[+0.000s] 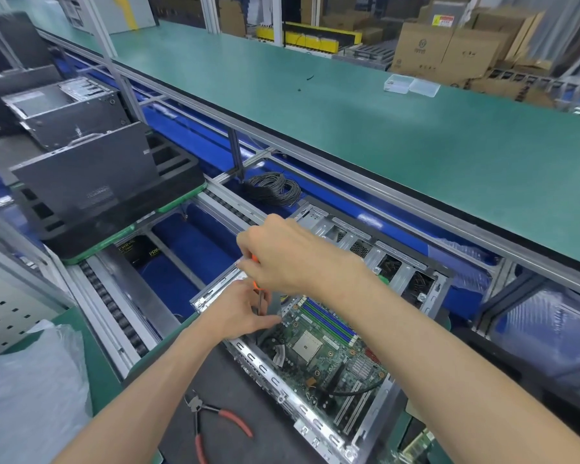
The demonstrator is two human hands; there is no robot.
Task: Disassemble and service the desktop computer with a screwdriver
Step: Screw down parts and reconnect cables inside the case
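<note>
- The open computer case [315, 380] lies on its side on a dark mat [228, 396] on the near tabletop [91, 356], with the green motherboard [322, 353] facing up and the blue and green memory slots [329, 321] toward the far end.
- The right hand [282, 259] is curled round the orange screwdriver [258, 296], grip tight on the handle, which is mostly hidden under the fingers. The metal shaft points straight down into the case's far left corner.
- The left hand [241, 313] sits right under it, fingers pinching the shaft low down. The tip's hidden behind the fingers, so I can't tell what it's sitting on.
- Red-handled pliers [211, 420] lie on the mat just left of the case, jaws pointing away from the camera.
- A coil of black cable [272, 189] sits in the conveyor gap beyond the case.
- Another black computer case [87, 175] rests on a black foam tray [121, 209] up on the left.
- Long green tabletop [382, 122] runs across the back, with a clear plastic box [411, 84] on it. Cardboard boxes [449, 48] are stacked behind.
- A crumpled clear plastic bag [24, 390] sits in the bottom left corner.
</note>
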